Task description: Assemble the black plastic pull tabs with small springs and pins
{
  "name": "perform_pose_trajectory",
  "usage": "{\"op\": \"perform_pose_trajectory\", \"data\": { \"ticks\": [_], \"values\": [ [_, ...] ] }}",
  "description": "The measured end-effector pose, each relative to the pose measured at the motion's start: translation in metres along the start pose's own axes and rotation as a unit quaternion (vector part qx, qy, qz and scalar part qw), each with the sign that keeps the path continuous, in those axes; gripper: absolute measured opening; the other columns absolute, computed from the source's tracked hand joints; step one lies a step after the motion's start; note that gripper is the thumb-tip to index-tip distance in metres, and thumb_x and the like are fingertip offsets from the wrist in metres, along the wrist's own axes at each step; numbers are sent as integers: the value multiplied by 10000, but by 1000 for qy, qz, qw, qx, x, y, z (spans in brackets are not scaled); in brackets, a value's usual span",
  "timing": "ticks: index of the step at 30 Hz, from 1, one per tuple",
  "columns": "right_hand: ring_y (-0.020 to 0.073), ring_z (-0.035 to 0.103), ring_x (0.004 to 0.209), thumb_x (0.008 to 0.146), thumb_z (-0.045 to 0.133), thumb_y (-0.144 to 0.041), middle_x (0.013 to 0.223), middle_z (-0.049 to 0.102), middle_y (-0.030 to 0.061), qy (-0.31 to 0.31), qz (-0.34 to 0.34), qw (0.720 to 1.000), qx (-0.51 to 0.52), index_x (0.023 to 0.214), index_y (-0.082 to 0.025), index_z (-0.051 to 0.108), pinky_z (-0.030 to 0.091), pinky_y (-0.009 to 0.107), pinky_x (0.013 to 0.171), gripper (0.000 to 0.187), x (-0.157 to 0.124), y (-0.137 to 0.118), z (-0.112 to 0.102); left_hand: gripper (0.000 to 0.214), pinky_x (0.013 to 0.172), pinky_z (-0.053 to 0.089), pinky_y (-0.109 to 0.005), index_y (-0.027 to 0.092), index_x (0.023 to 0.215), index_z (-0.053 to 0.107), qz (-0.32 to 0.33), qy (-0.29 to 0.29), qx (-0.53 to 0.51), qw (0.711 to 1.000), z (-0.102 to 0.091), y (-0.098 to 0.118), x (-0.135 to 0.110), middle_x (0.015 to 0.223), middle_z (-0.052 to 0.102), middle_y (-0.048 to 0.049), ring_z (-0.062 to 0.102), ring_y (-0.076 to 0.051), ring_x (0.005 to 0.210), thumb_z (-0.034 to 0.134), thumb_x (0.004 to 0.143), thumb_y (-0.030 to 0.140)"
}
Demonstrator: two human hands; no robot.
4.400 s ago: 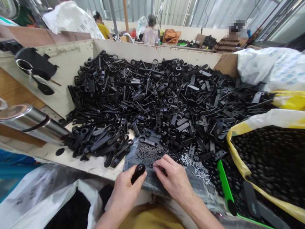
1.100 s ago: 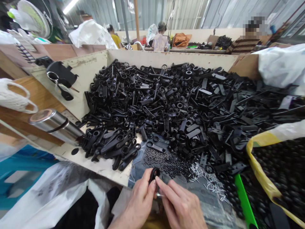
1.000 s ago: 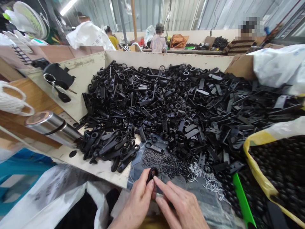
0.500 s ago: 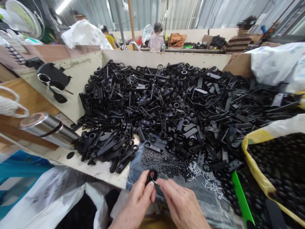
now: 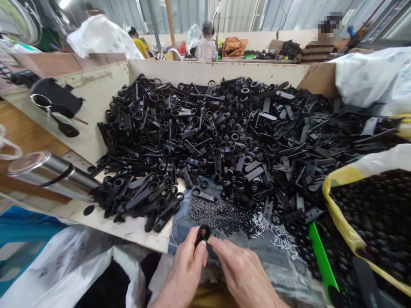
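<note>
My left hand (image 5: 188, 265) is closed around a black plastic part with a ring-shaped end (image 5: 203, 233); the ring sticks up above the thumb and the rest is hidden in the fingers. My right hand (image 5: 239, 263) is pinched right beside that ring, at a small metal pin, now almost covered by the fingertips. Beyond both hands, a dark blue cloth (image 5: 257, 244) carries small black pieces (image 5: 218, 214) and loose silver pins (image 5: 279, 235). One black ring-ended arm (image 5: 205, 196) lies at the cloth's far edge.
A large heap of black plastic parts (image 5: 192, 128) fills the walled bench. More ring-ended arms (image 5: 147, 196) are piled at left, by a steel flask (image 5: 51, 171). At right are a green strip (image 5: 323, 259) and a yellow-edged sack (image 5: 343, 222) of black pieces. People sit behind.
The view has shifted slightly, so the bench contents appear further left and a little higher. Both hands keep their hold, and less of the metal pin shows between them.
</note>
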State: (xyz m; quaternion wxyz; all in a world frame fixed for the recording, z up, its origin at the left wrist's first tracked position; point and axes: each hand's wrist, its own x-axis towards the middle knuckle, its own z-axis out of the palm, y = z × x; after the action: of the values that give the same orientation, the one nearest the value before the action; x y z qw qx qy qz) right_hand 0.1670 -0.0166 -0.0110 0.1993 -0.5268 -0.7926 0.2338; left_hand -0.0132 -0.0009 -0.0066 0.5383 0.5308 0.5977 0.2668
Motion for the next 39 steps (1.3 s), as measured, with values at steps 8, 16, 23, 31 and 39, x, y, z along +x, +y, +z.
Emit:
{"op": "perform_pose_trajectory", "data": {
  "ticks": [8, 16, 23, 31, 39],
  "values": [
    [217, 796, 784, 1009, 445, -120, 923, 811, 44, -82, 89, 992, -22, 1133, -237, 673, 460, 253, 592, 285, 11, -13, 0, 427, 644, 455, -354, 208, 1100, 598, 14, 0, 93, 996, 1, 4, 6, 654, 629, -15, 622, -251, 649, 370, 973, 545],
    [279, 776, 794, 853, 569, -53, 908, 801, 89, -136, 146, 973, -118, 1144, -208, 670, 517, 316, 640, 344, 22, -34, -7, 327, 821, 566, -426, 251, 1188, 630, 99, 84, 153, 980, 13, -33, 15, 1060, 828, -118, 775, -356, 1000, 443, 968, 403],
    [244, 756, 871, 976, 560, -211, 941, 784, 48, -89, 149, 984, 29, 1229, -306, 718, 566, 291, 710, 313, -21, -24, -23, 392, 672, 532, -342, 269, 1167, 717, 151, 158, 165, 962, -24, -17, 26, 936, 815, -93, 761, -343, 816, 706, 802, 408],
    [226, 729, 879, 1020, 574, -363, 999, 784, 63, 126, 156, 977, 71, 1240, -211, 728, 566, 347, 863, 309, -26, 44, -103, 652, 440, 177, -145, 161, 1100, 689, -127, -32, -301, 945, -13, 33, 9, 539, 483, 114, 228, -3, 391, 904, 654, 584],
    [187, 697, 865, 1108, 390, -245, 957, 694, 46, 53, 3, 997, 59, 1306, -250, 675, 538, 287, 762, 347, -13, 25, -78, 610, 595, 341, -210, 184, 1214, 662, -127, -72, -355, 924, 2, 38, -2, 745, 659, 25, 460, -70, 561, 884, 737, 490]
  ]
}}
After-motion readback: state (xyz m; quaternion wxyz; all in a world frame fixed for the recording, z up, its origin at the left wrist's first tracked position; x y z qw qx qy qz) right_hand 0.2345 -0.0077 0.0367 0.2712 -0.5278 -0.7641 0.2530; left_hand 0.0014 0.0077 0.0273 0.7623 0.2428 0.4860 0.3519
